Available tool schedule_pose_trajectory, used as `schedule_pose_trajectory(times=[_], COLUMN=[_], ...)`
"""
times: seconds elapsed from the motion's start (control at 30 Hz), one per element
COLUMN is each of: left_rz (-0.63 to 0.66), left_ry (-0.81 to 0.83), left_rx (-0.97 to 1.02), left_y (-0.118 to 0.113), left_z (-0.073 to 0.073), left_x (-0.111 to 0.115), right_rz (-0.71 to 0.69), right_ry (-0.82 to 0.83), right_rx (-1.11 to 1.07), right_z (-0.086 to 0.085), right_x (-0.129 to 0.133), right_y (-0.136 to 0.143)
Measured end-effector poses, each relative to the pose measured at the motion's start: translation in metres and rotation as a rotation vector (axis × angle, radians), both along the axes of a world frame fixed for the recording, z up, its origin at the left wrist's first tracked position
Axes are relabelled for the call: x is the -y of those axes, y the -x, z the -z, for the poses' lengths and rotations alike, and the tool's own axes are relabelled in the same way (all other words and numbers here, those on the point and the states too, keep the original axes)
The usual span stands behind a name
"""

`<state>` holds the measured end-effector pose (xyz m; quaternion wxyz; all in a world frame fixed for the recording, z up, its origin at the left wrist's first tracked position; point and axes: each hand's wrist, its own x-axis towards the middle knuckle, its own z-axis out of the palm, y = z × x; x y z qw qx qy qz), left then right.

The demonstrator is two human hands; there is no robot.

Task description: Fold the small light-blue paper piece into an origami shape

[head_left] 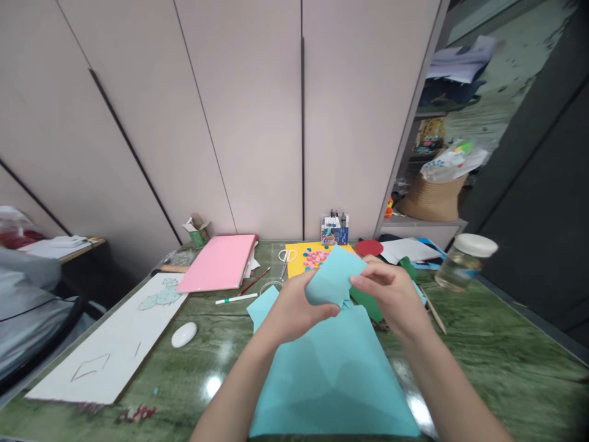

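Your left hand (299,304) curls half-closed round the small blue paper (335,276), your right hand (389,288) pinches its edge; handling looks unfinished, the large near sheet (331,380) spread out.

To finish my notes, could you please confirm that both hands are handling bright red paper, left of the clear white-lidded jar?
Not quite: the head view shows the left hand and right hand handling light-blue paper, not bright red, left of the clear white-lidded jar.
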<state>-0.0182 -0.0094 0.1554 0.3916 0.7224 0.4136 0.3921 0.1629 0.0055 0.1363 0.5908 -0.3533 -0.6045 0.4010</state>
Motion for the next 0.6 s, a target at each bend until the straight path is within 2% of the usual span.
schedule_pose_trajectory(times=[0.13, 0.23, 0.33, 0.4, 0.5, 0.6], left_rz=[0.008, 0.036, 0.042, 0.088, 0.156, 0.100], left_ry=[0.040, 0.092, 0.057, 0.072, 0.188, 0.240], left_rx=[0.054, 0.174, 0.277, 0.296, 0.343, 0.476], left_y=[-0.002, 0.001, 0.005, 0.005, -0.001, -0.011], left_z=[0.003, 0.006, 0.007, 0.008, 0.009, 0.008], left_x=[0.000, 0.000, -0.002, -0.005, -0.008, -0.008], right_rz=[0.033, 0.131, 0.195, 0.213, 0.212, 0.185], right_ry=[0.041, 0.038, 0.003, -0.008, -0.026, -0.078], right_rx=[-0.153, -0.301, -0.359, -0.342, -0.261, -0.129], right_z=[-0.004, -0.006, -0.009, -0.010, -0.010, -0.009], right_x=[-0.002, -0.006, -0.008, -0.007, -0.004, 0.000], right_y=[-0.010, -0.026, -0.039, -0.039, -0.027, -0.014])
